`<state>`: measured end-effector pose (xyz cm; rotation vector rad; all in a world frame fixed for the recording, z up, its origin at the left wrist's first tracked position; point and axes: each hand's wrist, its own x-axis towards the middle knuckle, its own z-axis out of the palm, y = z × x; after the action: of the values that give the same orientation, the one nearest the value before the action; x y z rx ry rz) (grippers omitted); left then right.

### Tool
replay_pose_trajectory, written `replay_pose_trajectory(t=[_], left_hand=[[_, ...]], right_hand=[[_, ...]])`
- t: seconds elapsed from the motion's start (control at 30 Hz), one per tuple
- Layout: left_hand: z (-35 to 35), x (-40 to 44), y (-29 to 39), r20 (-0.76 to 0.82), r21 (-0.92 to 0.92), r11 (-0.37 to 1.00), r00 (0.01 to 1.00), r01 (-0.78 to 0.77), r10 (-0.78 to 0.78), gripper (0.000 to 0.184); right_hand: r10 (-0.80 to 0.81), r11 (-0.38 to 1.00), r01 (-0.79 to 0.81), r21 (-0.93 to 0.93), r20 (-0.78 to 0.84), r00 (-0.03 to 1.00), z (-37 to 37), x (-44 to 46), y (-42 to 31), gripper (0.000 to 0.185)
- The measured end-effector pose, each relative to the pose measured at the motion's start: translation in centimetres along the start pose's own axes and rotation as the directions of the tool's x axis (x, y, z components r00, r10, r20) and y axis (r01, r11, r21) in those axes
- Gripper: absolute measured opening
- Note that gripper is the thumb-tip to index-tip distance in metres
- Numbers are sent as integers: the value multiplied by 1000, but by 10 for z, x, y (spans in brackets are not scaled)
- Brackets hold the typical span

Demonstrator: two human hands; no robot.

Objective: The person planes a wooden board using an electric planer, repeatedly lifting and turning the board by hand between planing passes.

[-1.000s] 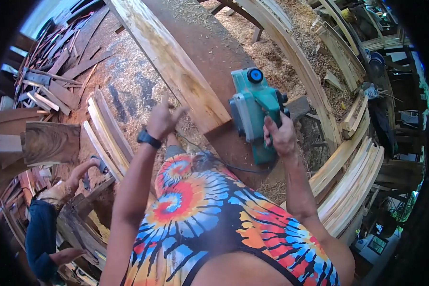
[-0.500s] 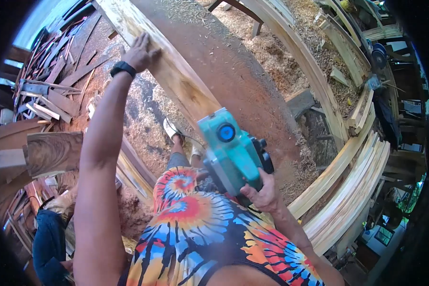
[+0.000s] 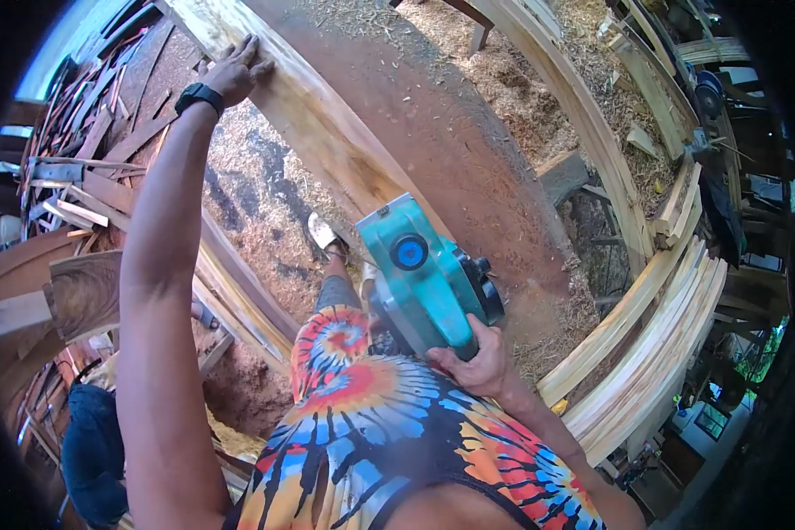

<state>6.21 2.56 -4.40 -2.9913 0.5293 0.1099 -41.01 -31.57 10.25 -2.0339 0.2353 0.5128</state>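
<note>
My right hand (image 3: 479, 358) is wrapped round the rear handle of a teal electric planer (image 3: 424, 278) with a blue-centred knob. The planer's front rests over the near end of a long pale plank (image 3: 322, 124) with brown streaks. Farther up that plank, my left hand (image 3: 236, 72), with a black band at the wrist, lies on the left edge with its fingers spread. Under the plank is a broad reddish-brown slab (image 3: 433, 141). The planer hides the plank's near end.
Curved boards (image 3: 654, 362) are stacked at the right, and a long beam (image 3: 583, 115) runs beyond the slab. Scrap wood (image 3: 84, 115) lies at the upper left over shavings. Another person in dark blue clothing (image 3: 94, 450) is at the lower left.
The planer has moved left from beside the plank onto its near end. My left hand has gone from the air above the ground up to the plank and lies flat there.
</note>
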Motion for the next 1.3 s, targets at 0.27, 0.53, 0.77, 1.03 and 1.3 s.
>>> replay_pose_trajectory(t=[0.27, 0.53, 0.77, 1.03, 1.3], left_hand=[[9, 11, -20, 86, -44, 998, 995, -35, 39, 63], [-22, 5, -20, 82, -92, 992, 992, -88, 95, 58], [40, 31, -49, -65, -83, 981, 984, -173, 168, 58], [57, 30, -44, -111, -94, 994, 993, -52, 42, 56], [32, 9, -31, -79, -204, 975, 994, -91, 76, 59]], right_hand=[[-151, 987, 153, 42, -50, 987, 15, 67, -42, 42], [-270, 958, 277, 76, -94, 958, 43, 201, -115, 57], [-231, 973, 231, -6, -47, 972, 20, 140, -72, 50], [-89, 994, 87, -63, -22, 996, -16, -4, 19, 41], [-42, 996, 39, -75, -39, 998, -8, -1, 17, 43]])
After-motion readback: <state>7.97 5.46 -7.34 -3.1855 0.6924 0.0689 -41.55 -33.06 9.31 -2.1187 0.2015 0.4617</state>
